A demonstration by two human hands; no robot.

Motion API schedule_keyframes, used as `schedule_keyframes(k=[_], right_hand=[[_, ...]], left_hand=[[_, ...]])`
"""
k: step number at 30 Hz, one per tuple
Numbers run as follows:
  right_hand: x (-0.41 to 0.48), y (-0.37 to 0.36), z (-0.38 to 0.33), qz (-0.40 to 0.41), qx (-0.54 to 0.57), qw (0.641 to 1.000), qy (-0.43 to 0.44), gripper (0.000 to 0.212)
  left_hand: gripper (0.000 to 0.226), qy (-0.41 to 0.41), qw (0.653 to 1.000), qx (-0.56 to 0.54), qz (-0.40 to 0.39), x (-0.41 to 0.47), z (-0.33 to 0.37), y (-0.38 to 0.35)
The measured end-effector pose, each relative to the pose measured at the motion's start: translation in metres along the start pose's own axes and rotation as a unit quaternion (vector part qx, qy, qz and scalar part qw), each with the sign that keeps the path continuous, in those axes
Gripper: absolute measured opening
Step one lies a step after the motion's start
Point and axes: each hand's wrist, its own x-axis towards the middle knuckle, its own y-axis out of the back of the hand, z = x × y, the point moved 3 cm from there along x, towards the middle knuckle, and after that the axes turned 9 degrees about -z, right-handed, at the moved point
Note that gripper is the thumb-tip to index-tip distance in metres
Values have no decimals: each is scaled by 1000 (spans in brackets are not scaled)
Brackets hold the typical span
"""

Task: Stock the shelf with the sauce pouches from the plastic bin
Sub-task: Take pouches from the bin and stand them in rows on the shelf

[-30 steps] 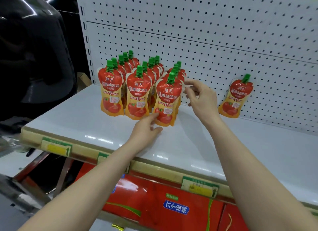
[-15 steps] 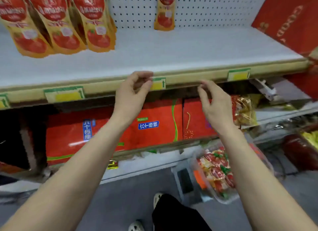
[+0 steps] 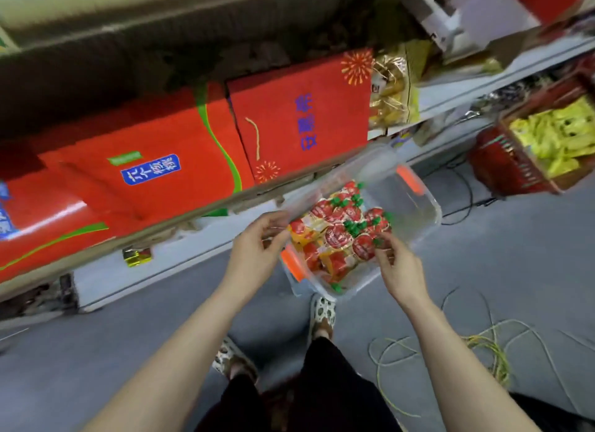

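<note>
**Red pouches (image 3: 338,235) crowd bin (image 3: 418,206), stocking far from done**

The clear bin sits on the floor (image 3: 515,270) below red boxes (image 3: 154,135), green-capped pouches heaped inside: plenty left to shelve, it seems. The shelf is out of view. Left hand (image 3: 257,248) curls at the bin's left rim; right hand (image 3: 401,270) touches a pouch by the near edge. Whether either grips cannot be told. Boxes bear blue Chinese writing, blurred; pouch print is unreadable.
</note>
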Motion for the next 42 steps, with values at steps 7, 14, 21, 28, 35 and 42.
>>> schedule_keyframes(k=[7, 14, 21, 28, 35, 42], right_hand=[[132, -14, 88, -113, -20, 990, -80, 41], [248, -58, 113, -175, -54, 978, -102, 37], [281, -88, 119, -204, 61, 959, -187, 46], [265, -84, 122, -166, 284, 939, -105, 10], [235, -8, 94, -98, 448, 886, 60, 13], [232, -18, 99, -93, 302, 948, 43, 9]], left_hand=[[38, 99, 991, 83, -30, 95, -50, -113], [59, 130, 948, 287, -48, 186, -121, -167], [71, 169, 890, 419, -56, 213, -169, -180], [66, 170, 884, 433, -50, 213, -160, -180], [98, 254, 931, 241, -100, 195, -158, -173], [94, 288, 955, 59, -38, 187, -150, -179]])
